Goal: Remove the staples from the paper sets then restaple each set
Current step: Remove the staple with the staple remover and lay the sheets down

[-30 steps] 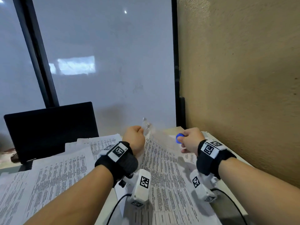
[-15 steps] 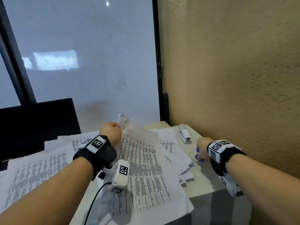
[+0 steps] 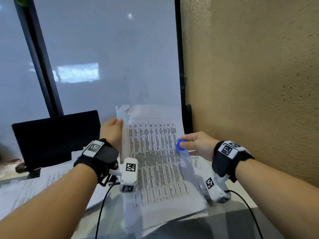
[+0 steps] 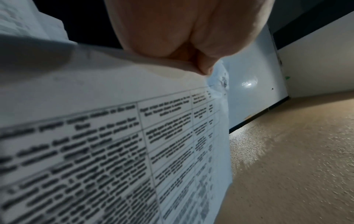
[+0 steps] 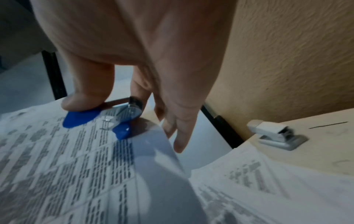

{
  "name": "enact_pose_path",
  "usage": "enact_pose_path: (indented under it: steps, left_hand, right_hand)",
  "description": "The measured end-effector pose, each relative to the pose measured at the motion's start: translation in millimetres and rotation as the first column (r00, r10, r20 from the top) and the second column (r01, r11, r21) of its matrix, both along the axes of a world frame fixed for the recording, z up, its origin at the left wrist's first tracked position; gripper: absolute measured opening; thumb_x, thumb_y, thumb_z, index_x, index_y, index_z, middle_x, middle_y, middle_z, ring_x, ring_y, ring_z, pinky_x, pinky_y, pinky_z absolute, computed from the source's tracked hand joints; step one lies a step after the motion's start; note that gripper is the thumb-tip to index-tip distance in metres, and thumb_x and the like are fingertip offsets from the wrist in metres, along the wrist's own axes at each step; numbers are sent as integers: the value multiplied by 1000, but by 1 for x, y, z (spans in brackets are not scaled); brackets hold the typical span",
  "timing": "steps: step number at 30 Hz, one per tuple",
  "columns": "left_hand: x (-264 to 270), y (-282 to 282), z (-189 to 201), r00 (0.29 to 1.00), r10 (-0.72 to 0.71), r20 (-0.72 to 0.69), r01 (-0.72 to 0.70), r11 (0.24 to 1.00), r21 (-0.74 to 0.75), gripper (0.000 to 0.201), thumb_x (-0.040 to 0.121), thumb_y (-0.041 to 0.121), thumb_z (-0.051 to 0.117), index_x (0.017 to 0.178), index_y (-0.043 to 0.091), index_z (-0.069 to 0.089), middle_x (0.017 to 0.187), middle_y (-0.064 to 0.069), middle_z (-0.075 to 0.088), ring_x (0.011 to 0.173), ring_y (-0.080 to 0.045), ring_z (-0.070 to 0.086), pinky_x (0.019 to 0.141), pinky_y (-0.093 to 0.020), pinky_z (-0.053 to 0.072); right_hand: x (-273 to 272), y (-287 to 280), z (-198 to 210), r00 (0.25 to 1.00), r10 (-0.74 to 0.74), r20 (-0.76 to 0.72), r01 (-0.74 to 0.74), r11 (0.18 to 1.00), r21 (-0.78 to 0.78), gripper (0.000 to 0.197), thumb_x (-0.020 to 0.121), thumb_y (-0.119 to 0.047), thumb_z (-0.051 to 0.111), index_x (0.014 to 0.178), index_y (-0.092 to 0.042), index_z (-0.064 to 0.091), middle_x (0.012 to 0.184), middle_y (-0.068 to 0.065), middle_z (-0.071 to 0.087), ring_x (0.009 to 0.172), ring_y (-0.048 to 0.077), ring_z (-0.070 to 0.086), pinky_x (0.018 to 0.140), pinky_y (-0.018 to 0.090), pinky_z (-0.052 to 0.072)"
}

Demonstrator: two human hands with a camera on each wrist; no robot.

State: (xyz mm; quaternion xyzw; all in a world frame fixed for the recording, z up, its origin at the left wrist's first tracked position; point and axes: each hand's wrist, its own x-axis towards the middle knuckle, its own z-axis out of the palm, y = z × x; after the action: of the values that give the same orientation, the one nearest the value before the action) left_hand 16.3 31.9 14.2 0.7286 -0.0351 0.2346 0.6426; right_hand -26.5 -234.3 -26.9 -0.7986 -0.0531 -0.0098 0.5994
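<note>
Moved: my right hand (image 3: 198, 145) came back from the bench edge, fingers pinching the remover (image 3: 180, 144).
Left hand (image 3: 112, 130): pinched the paper set (image 3: 155, 161) up.
Risk: I judged the chewed staple corner (image 3: 126, 109) might tear.

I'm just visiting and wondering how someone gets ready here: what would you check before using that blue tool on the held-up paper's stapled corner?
1. Paper set held firmly: ok, the left hand pinches its upper left edge, just below the corner.
2. Staple remover in hand: ok, the right hand has its thumb and a finger on the blue pads.
3. Staple visible: ok, a crumpled mark sits at the top left corner.
4. Remover at the staple: not ok, it is near the sheet's right edge, away from that corner.
5. Remover free of old staples: cannot tell, a bent bit of wire shows by its metal part.
6. Stapler ready for restapling: ok, it sits on the table by the wall.
</note>
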Motion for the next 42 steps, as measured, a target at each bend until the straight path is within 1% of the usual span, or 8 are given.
enact_pose_path:
  steps: [9, 14, 16, 20, 27, 32, 38, 42]
  left_hand:
    - [-23, -2, 27, 960, 153, 235, -175, 982, 75, 20, 98, 26, 50, 91, 10, 40, 77, 2, 39, 69, -13, 40, 64, -28, 33]
    - [-18, -5, -6, 995, 97, -7, -94, 979, 180, 52, 99, 17, 51, 139, -5, 26, 105, -9, 50, 97, -24, 52, 87, -35, 46]
    - [-14, -3, -25, 984, 43, -173, 13, 949, 315, 40, 97, 11, 53, 129, -10, 41, 88, -8, 51, 82, -24, 53, 71, -33, 48]
    - [-10, -1, -51, 932, -6, -362, 159, 904, 396, 21, 98, 14, 55, 108, -4, 58, 107, -17, 54, 102, -27, 54, 94, -41, 48]
    - [10, 31, -43, 975, 154, -159, -99, 945, 312, 10, 93, 17, 60, 96, 9, 64, 77, -2, 63, 77, -25, 60, 74, -30, 49]
    - [17, 83, -47, 930, 138, -342, -30, 953, 303, 14, 85, 9, 62, 99, 4, 62, 94, -12, 65, 86, -30, 64, 84, -47, 57]
    - [13, 173, -44, 872, 356, -335, -174, 867, 468, 12, 88, 3, 59, 95, 0, 68, 97, -15, 67, 89, -28, 63, 78, -31, 49]
    - [7, 212, -45, 760, 537, -366, -220, 743, 633, 36, 94, 3, 50, 128, -7, 55, 130, -22, 57, 120, -36, 54, 95, -35, 43]
  right_hand:
    - [5, 61, 37, 899, -211, 385, 152, 972, 177, 27, 84, -3, 70, 107, -15, 62, 86, -2, 64, 74, 4, 58, 70, 10, 45]
    - [5, 70, 13, 918, -220, 329, 177, 972, 156, 27, 82, 0, 71, 105, -11, 61, 102, 11, 65, 90, 16, 60, 82, 22, 47]
    - [4, 65, -3, 950, -194, 246, 192, 981, 33, 28, 83, -2, 72, 109, -5, 63, 103, 11, 64, 92, 16, 59, 79, 20, 46]
    - [6, 49, -20, 985, -134, 109, 163, 928, -335, 31, 84, -14, 73, 111, -3, 64, 96, 6, 63, 92, 18, 61, 80, 23, 41]
    - [22, 63, 4, 977, -119, 177, 152, 971, -186, 29, 86, -15, 71, 113, -4, 67, 108, 10, 68, 102, 18, 61, 93, 28, 42]
    - [34, 106, 10, 981, -8, 193, 38, 988, -152, 24, 88, -14, 68, 110, -5, 67, 99, 8, 68, 92, 14, 59, 78, 19, 42]
    - [50, 180, -4, 977, 148, 155, -124, 980, -157, 19, 89, -12, 66, 108, -8, 68, 90, 4, 65, 77, 10, 58, 64, 14, 43]
    - [59, 215, -16, 959, 278, 54, -269, 954, -136, 20, 92, -6, 59, 112, -8, 62, 105, 12, 63, 94, 20, 59, 84, 35, 53]
